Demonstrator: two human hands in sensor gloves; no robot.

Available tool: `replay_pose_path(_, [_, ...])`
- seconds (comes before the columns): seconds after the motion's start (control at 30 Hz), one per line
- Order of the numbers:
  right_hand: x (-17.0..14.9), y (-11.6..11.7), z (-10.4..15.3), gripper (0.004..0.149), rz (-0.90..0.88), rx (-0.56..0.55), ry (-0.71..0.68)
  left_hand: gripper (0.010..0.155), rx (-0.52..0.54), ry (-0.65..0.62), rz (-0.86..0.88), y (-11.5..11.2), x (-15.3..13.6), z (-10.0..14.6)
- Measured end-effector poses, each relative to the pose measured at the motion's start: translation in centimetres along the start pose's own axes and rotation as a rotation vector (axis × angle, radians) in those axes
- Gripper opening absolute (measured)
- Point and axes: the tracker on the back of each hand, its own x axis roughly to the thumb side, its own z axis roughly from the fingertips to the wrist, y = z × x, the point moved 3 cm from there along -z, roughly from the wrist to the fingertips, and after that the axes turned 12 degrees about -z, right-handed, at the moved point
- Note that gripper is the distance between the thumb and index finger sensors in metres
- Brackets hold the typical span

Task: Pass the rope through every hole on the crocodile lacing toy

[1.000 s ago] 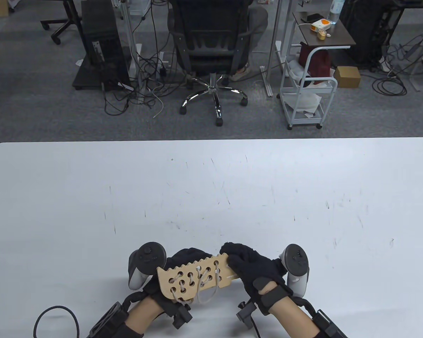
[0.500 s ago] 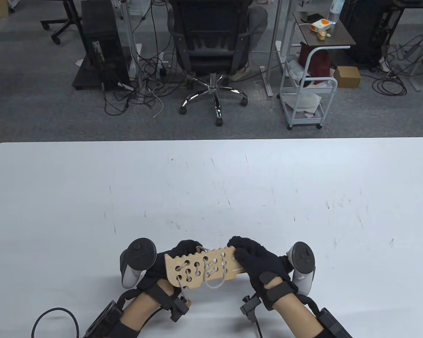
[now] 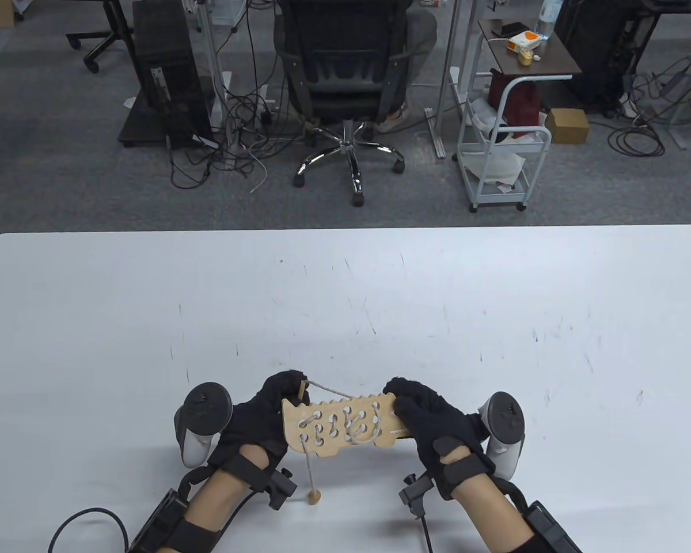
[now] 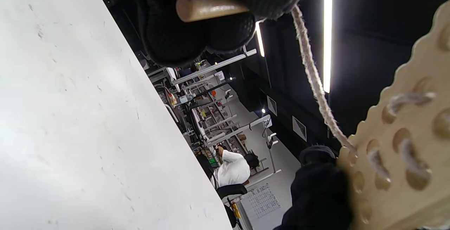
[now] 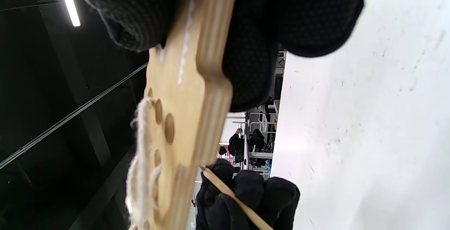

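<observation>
an office or lab workspace. beyond the white desk (image 3: 345,288) lies grey carpet (image 3: 63,173), with a black swivel chair (image 3: 345,75) on castors straight behind the desk. left of the chair stands a black computer tower (image 3: 161,69) amid tangled cables (image 3: 236,144); right of the chair is a white trolley (image 3: 504,161), with a cardboard box (image 3: 567,125) beside it.

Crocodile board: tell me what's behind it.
Behind the crocodile board, rope runs taut to a wooden needle pinched by the left hand. The board hides its back.

Table view looks down from above; wrist views, close and tilted, share the crocodile board (image 3: 345,425).
</observation>
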Motion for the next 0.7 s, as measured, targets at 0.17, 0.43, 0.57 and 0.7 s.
replay_pose_path(0.17, [0.1, -0.3, -0.1, 0.045, -0.003, -0.012, 0.000, 0.064, 0.029, 0.015, -0.010, 0.7, -0.7, -0.1])
replay_pose_path(0.43, [0.3, -0.9, -0.3, 0.045, -0.007, -0.034, -0.002, 0.061, 0.081, 0.048, -0.007, 2.2, -1.8, -0.1])
replay_pose_path(0.57, [0.3, -1.3, -0.4, 0.045, -0.008, -0.050, -0.003, 0.061, 0.116, 0.076, -0.009, 3.0, -2.4, -0.1])
replay_pose_path(0.7, [0.4, -1.8, -0.5, 0.045, -0.012, -0.066, -0.004, 0.058, 0.166, 0.112, -0.019, 4.0, -3.3, -0.1])
